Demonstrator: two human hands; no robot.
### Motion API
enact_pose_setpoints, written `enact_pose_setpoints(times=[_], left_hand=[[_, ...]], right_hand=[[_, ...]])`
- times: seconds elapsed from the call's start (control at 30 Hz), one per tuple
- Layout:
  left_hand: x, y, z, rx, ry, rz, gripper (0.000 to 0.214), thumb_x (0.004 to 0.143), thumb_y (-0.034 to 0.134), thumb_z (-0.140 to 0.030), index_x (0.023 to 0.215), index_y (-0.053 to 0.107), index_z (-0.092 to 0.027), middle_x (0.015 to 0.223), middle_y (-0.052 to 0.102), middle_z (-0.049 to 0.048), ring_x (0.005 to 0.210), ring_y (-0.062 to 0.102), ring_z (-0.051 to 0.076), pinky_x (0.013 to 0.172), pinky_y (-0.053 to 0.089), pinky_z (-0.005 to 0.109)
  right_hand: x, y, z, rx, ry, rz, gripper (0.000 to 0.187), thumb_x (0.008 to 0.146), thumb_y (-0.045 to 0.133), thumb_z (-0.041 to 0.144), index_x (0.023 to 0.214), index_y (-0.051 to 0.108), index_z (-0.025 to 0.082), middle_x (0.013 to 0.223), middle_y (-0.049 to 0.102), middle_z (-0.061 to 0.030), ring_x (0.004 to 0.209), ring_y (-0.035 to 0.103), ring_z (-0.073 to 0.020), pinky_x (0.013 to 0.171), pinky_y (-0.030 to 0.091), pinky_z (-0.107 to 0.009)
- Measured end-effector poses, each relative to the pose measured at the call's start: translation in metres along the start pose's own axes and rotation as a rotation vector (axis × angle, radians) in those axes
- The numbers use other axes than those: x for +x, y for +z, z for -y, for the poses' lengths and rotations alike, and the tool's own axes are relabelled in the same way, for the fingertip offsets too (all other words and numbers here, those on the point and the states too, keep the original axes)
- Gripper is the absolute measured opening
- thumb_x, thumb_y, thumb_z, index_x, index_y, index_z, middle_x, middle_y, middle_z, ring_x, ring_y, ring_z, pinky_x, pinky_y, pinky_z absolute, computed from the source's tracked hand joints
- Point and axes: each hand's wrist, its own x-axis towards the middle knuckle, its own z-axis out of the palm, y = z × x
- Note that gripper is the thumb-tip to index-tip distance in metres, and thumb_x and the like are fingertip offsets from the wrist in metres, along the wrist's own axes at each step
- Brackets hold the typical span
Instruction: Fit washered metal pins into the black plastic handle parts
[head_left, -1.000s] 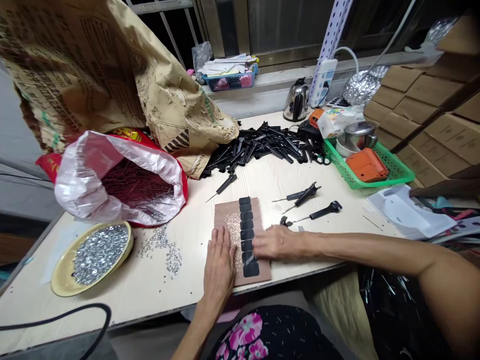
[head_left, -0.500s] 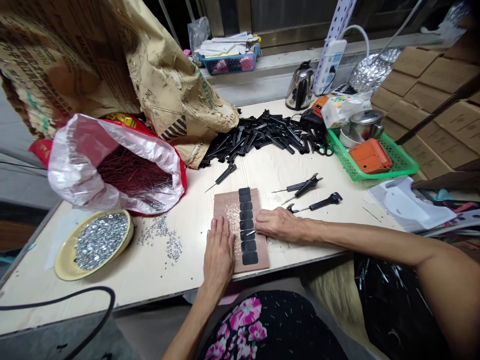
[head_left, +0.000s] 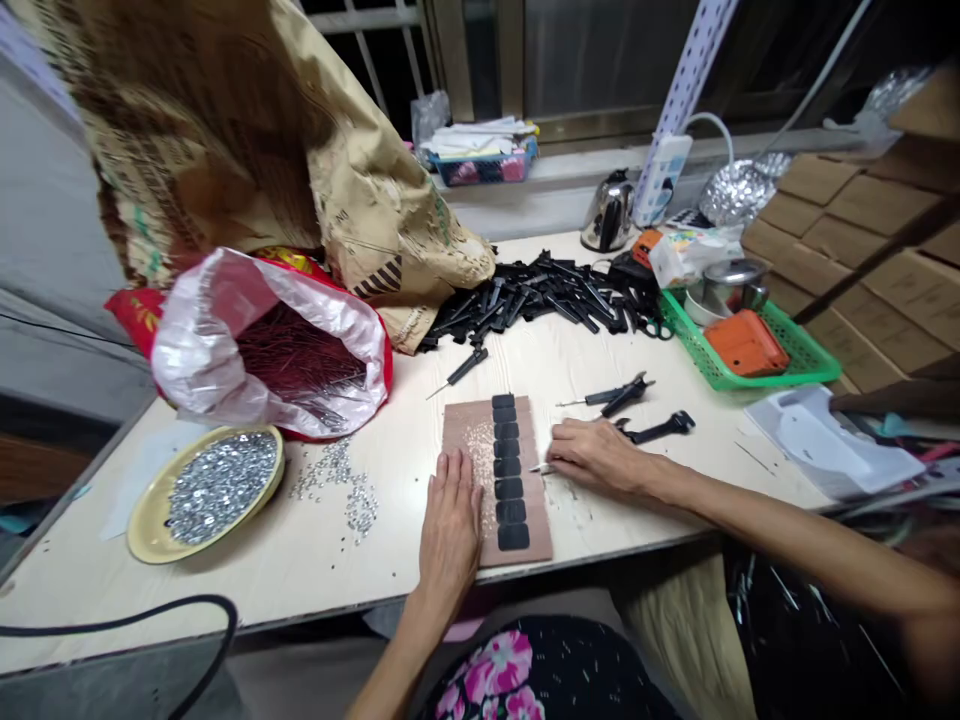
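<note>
My left hand (head_left: 450,525) lies flat with its fingers stretched out on the left edge of a brown board (head_left: 469,425). Down the right part of this board runs a column of several black rounded pads (head_left: 508,488); pale specks are scattered to the left of them. My right hand (head_left: 596,455) is closed around a thin tool (head_left: 541,468) whose pale tip points left over the board's right edge. The rest of that tool is hidden in the fingers. Just beyond the right hand lie black-handled pieces (head_left: 660,428), some with thin metal shafts.
A yellow bowl (head_left: 142,520) of small shiny bits stands left, with loose bits (head_left: 360,505) beside it. Behind are an open bag (head_left: 191,350) of dark red thin rods and a black parts heap (head_left: 540,290). A green basket (head_left: 810,365) and cartons (head_left: 885,290) stand right.
My right hand has moved right, drawing the tool's tip from over the black pads to the board's right edge. My left hand stays flat on the board. The view has shifted slightly.
</note>
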Motion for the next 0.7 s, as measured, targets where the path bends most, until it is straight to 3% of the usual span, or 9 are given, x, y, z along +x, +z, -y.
enact_pose_setpoints(times=[0.13,0.23,0.33,0.47,0.57,0.7], left_hand=[[-0.002,0.005,0.003,-0.007,0.013,-0.05,0.052,0.094,0.036,-0.023,0.145,0.025,-0.016,0.148,0.034,0.0137,0.139,0.021,0.027,0.108,0.033,0.05],[-0.003,0.003,-0.001,-0.058,0.0,-0.067,0.051,0.094,0.037,-0.022,0.144,0.027,-0.017,0.146,0.036,0.014,0.138,0.024,0.027,0.108,0.032,0.052],[-0.007,-0.011,-0.005,-0.177,-0.036,-0.073,0.046,0.093,0.038,-0.021,0.14,0.035,-0.019,0.144,0.04,0.0128,0.136,0.031,0.025,0.108,0.034,0.049],[-0.023,-0.046,0.016,-0.256,-0.151,-0.207,0.034,0.092,0.042,-0.019,0.123,0.053,-0.022,0.128,0.055,0.0106,0.122,0.048,0.023,0.1,0.044,0.045],[-0.039,-0.07,0.051,-0.164,-0.302,-0.304,0.026,0.09,0.047,-0.021,0.111,0.061,-0.02,0.106,0.062,0.0102,0.103,0.056,0.023,0.087,0.049,0.041],[-0.049,-0.084,0.095,-0.028,-0.39,-0.291,0.023,0.09,0.048,-0.023,0.106,0.064,-0.017,0.092,0.063,0.0087,0.089,0.053,0.023,0.079,0.048,0.039]], right_hand=[[0.001,-0.034,-0.026,-0.168,0.124,0.037,0.007,0.084,0.059,0.027,0.086,0.063,0.022,0.083,0.062,-0.0015,0.078,0.053,-0.0165,0.068,0.03,-0.029],[0.04,-0.037,-0.035,-0.198,0.08,-0.068,0.014,0.09,0.052,0.03,0.091,0.064,0.023,0.088,0.064,-0.003,0.082,0.053,-0.0173,0.073,0.031,-0.03],[0.107,-0.012,-0.035,-0.23,-0.002,-0.159,0.022,0.095,0.044,0.028,0.093,0.065,0.022,0.089,0.065,-0.0049,0.084,0.051,-0.0183,0.07,0.031,-0.03],[0.187,0.036,-0.034,-0.269,-0.129,-0.121,0.019,0.092,0.05,0.026,0.104,0.064,0.025,0.098,0.065,-0.0048,0.089,0.048,-0.0198,0.07,0.03,-0.03],[0.217,0.056,-0.038,-0.301,-0.166,-0.062,0.019,0.092,0.049,0.029,0.097,0.066,0.023,0.091,0.064,-0.0056,0.086,0.048,-0.02,0.072,0.029,-0.032],[0.223,0.058,-0.04,-0.33,-0.153,-0.062,0.023,0.093,0.044,0.026,0.09,0.065,0.017,0.087,0.06,-0.0085,0.081,0.049,-0.0198,0.073,0.031,-0.032]])
